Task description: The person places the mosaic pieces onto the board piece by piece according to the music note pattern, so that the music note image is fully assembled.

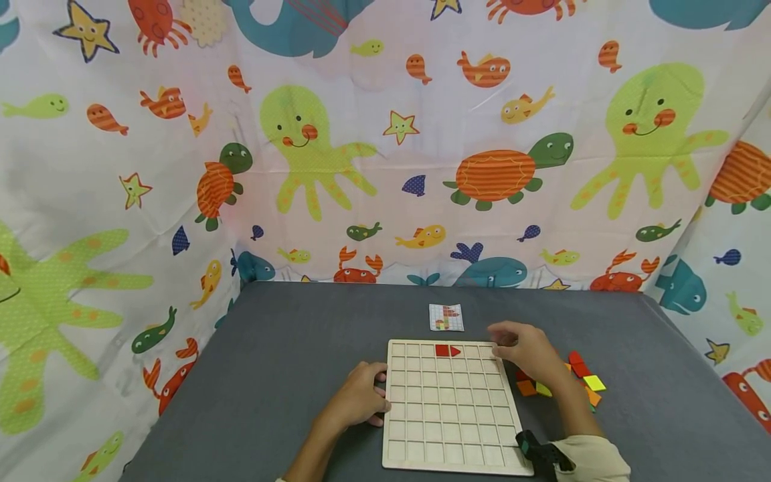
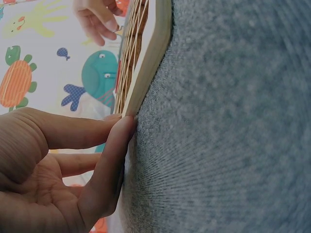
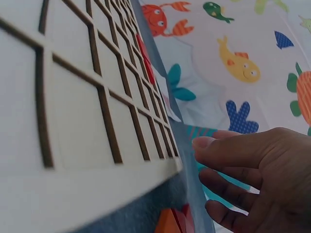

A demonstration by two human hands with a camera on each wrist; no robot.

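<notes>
A light wooden grid board [image 1: 453,416] lies flat on the grey tabletop. In its far row sit a red square tile [image 1: 442,351] and a red triangle tile [image 1: 455,351], side by side. My left hand [image 1: 359,395] is at the board's left edge; in the left wrist view, thumb and index finger [image 2: 82,132] pinch that edge. Off the board's far right corner, my right hand [image 1: 523,348] hovers with loosely bent fingers. The right wrist view shows nothing between those fingers [image 3: 228,150], and they stand apart from the board.
A small printed pattern card [image 1: 446,318] lies just behind the board. To the board's right, partly behind the right forearm, is a loose pile of red, orange, yellow and green tiles [image 1: 594,383]. A sea-animal curtain [image 1: 385,161] hangs along the back and both sides.
</notes>
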